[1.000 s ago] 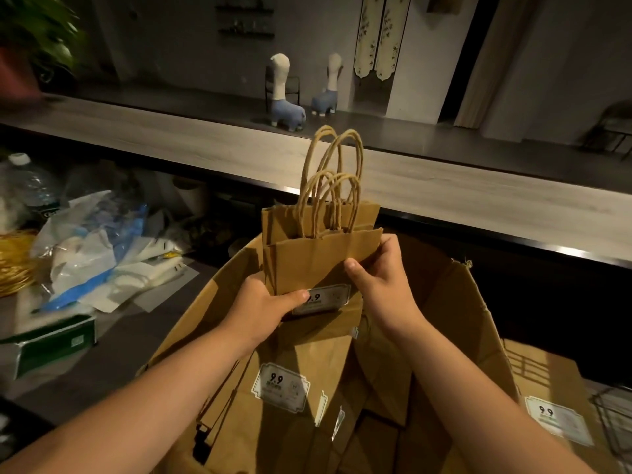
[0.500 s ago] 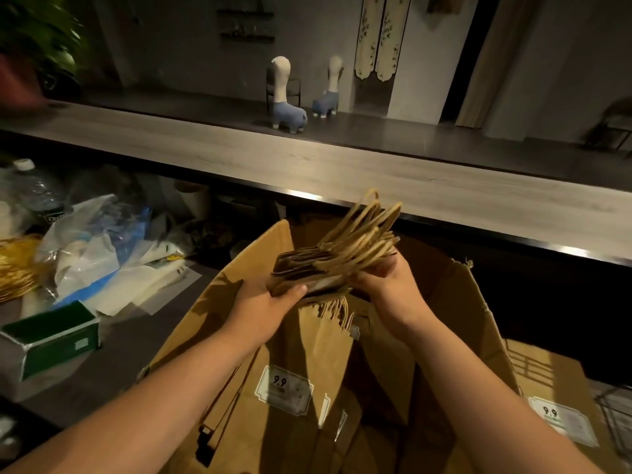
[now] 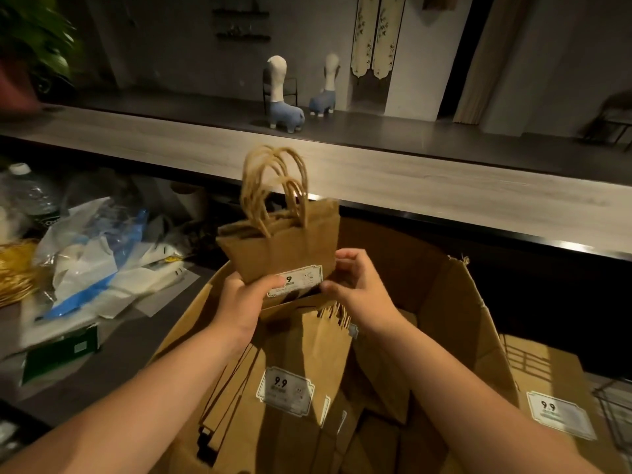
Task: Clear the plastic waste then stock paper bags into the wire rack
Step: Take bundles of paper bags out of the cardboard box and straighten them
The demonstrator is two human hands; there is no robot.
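A small stack of brown paper bags point(image 3: 284, 248) with twisted handles stands upright above an open cardboard box point(image 3: 472, 313). My left hand point(image 3: 244, 301) grips the stack's lower left corner, thumb across its white label. At the lower right edge my right hand point(image 3: 355, 289) pinches the same stack. More flat paper bags point(image 3: 301, 371) with "9.9" labels lie inside the box. A heap of clear and blue plastic waste point(image 3: 99, 258) lies on the counter to the left. Only a corner of the wire rack point(image 3: 615, 415) shows at the right edge.
A plastic water bottle point(image 3: 30, 196) and yellow string point(image 3: 13, 271) sit at the far left, with a green box point(image 3: 58, 354) nearer me. A labelled brown bag point(image 3: 550, 395) lies right of the box. A raised wooden ledge point(image 3: 410, 186) runs behind, with two llama figurines point(image 3: 284, 97).
The bag stack was upright, tipped flat half a second ago, and now stands upright again in both hands, slightly higher.
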